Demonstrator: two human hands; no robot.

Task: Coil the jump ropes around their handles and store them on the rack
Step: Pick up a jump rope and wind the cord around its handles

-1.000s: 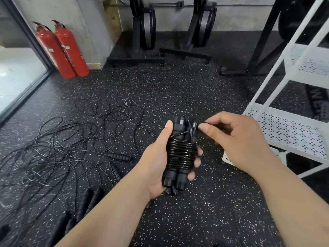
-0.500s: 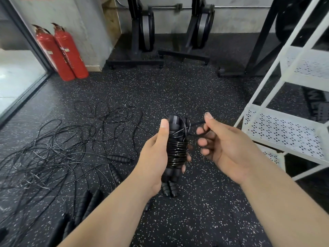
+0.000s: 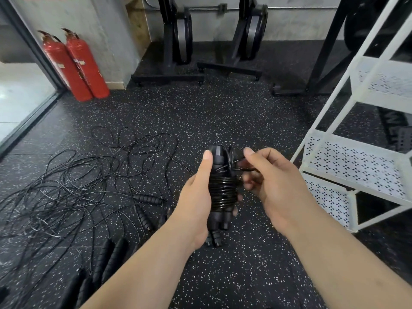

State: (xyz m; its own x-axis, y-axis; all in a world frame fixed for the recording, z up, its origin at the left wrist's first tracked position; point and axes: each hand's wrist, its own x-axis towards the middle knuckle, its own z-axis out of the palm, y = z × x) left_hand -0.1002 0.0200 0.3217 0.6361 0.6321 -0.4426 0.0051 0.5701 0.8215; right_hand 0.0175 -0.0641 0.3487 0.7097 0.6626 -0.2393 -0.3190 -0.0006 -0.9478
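My left hand (image 3: 196, 197) grips a pair of black jump rope handles (image 3: 220, 186) held upright, with black cord coiled tightly round their middle. My right hand (image 3: 269, 181) pinches the loose end of that cord (image 3: 242, 162) just right of the handle tops. A tangle of loose black jump ropes (image 3: 73, 186) lies on the floor to the left, with several black handles (image 3: 147, 199) among it. The white metal rack (image 3: 356, 166) with perforated shelves stands to the right, close to my right hand.
Two red fire extinguishers (image 3: 73, 65) stand at the wall, back left. Black machine stands (image 3: 176, 45) and a dark frame line the back. More black handles (image 3: 107, 257) lie near my left forearm. The floor is speckled black rubber.
My right hand turned and shifted around the handle tops with the cord end, from pinching at the top to holding a small loop beside them. The view moved slightly downward.
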